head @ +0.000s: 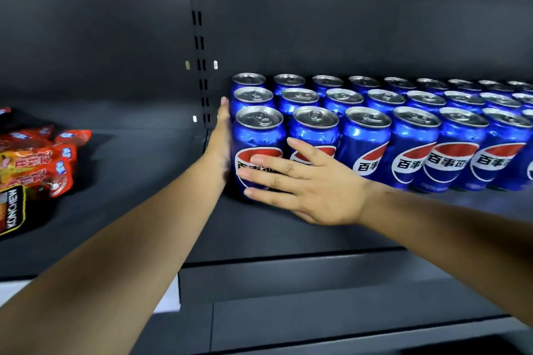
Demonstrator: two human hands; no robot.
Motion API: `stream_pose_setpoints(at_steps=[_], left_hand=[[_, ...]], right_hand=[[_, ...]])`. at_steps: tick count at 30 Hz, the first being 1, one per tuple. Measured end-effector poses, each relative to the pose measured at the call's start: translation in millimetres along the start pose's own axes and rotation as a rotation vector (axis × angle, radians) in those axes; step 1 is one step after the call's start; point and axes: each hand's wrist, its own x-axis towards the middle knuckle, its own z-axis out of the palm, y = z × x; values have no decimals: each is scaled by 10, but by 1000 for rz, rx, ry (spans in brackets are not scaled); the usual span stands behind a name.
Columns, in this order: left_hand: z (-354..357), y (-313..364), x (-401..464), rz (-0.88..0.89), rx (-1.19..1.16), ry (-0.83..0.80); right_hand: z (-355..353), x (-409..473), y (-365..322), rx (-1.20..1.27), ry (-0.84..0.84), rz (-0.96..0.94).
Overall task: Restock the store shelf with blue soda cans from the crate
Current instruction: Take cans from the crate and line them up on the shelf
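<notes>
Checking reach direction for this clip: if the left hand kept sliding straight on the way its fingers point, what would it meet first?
Probably the shelf's back wall. The left hand lies flat along the end cans, fingers pointing rearward; nothing shows between, though depth is unclear.

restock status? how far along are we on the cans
Done: three rows of blue cans stand upright on the shelf, running off frame right. In hand: left hand flat against the block's left end, right hand flat on the front corner can, squaring it up. Left: unclear, the crate is out of view.
</notes>
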Motion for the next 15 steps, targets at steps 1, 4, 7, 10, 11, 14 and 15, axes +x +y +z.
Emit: stream_pose_setpoints(at_steps=[1,4,7,10,11,14,15], left_hand=[[2,13,-10,-7,1,1],[-5,9,-13,-16,26,10],[-37,77,-86,42,91,119],[-180,140,-74,152,385,304],[-174,233,-139,252,496,376],[-54,553,-347,526,698,454],[-21,645,-417,592,720,401]], right_hand=[[2,-2,4,-3,-1,-4],[10,-14,3,-28,-17,-9],[-18,-9,1,-42,-29,-17],[-145,23,16,56,5,8],[-218,49,32,109,33,47],[-459,137,225,184,123,241],[-528,153,324,214,117,319]])
